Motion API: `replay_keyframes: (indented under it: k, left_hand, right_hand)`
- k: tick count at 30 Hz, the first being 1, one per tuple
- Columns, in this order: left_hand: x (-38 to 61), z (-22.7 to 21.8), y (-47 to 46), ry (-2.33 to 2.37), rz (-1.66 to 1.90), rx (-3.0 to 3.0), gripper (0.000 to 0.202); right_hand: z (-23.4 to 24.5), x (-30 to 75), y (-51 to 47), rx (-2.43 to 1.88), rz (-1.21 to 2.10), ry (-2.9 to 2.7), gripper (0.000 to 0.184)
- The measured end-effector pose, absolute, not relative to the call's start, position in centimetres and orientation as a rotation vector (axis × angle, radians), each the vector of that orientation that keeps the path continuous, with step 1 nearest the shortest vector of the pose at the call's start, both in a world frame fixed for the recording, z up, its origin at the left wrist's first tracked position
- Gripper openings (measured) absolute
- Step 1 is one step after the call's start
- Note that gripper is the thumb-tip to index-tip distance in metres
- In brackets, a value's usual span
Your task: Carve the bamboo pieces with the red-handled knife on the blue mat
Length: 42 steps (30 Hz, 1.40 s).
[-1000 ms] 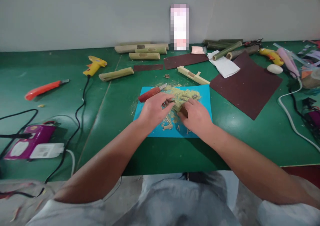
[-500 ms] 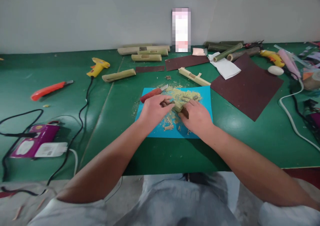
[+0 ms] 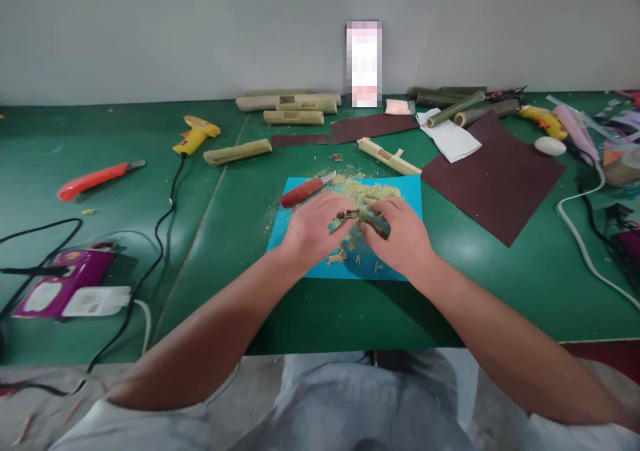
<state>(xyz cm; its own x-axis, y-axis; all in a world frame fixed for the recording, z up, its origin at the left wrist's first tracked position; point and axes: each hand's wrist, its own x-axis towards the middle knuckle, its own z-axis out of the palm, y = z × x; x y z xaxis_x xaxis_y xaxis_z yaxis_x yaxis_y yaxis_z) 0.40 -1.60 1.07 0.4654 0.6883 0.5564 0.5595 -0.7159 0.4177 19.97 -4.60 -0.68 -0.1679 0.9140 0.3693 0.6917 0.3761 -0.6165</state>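
Above a blue sheet [image 3: 313, 264] strewn with pale shavings, my two hands meet at a short greenish piece of bamboo [image 3: 373, 224]. My right hand [image 3: 403, 234] holds its right end between thumb and fingers. My left hand [image 3: 315, 228] is closed at its left end, where a thin dark edge shows at the fingertips; the fingers hide most of that end. Just beyond my left hand lies a red-handled craft knife [image 3: 303, 191], its blade pointing up and right. Heaped bamboo shavings [image 3: 367, 188] cover the far part of the sheet.
An orange cutter [image 3: 95, 181], a yellow glue gun [image 3: 197, 134] and a purple box [image 3: 75, 281] with cables lie left. Several bamboo tubes [image 3: 295, 116] line the back. A cut bamboo piece [image 3: 390, 156] and brown sheet [image 3: 495, 191] lie right. A phone [image 3: 364, 64] leans on the wall.
Both hands have turned the bamboo piece slightly; its dark open end beside my right hand is now less visible. The view has shifted a little. Nothing else on the table has moved.
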Motion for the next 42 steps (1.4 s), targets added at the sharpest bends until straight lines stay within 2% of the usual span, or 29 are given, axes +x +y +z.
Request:
replay_keyframes:
  k: [7, 18, 34, 39, 42]
  left_hand:
    - [0.7, 1.2, -2.3, 0.974, 1.133, 2.652, 0.016]
    - [1.0, 0.7, -2.5, 0.888, 1.266, 2.661, 0.014]
    - [0.9, 1.1, -2.7, 0.932, 1.205, 2.601, 0.014]
    - [1.1, 1.6, -3.2, 0.971, 1.322, 2.494, 0.010]
    - [1.1, 1.8, -3.3, 1.064, 1.285, 2.405, 0.012]
  right_hand:
    - [0.1, 19.7, -5.1, -1.167, 0.575, -1.788, 0.010]
    - [0.4, 19.7, -5.1, -1.079, 0.511, -1.751, 0.019]
    - [0.8, 20.0, -5.3, -1.080, 0.557, -1.757, 0.025]
    - [0.9, 20.1, -5.5, -1.023, 0.516, -1.717, 0.012]
    - [0.8, 20.0, -5.6, -1.005, 0.530, -1.707, 0.013]
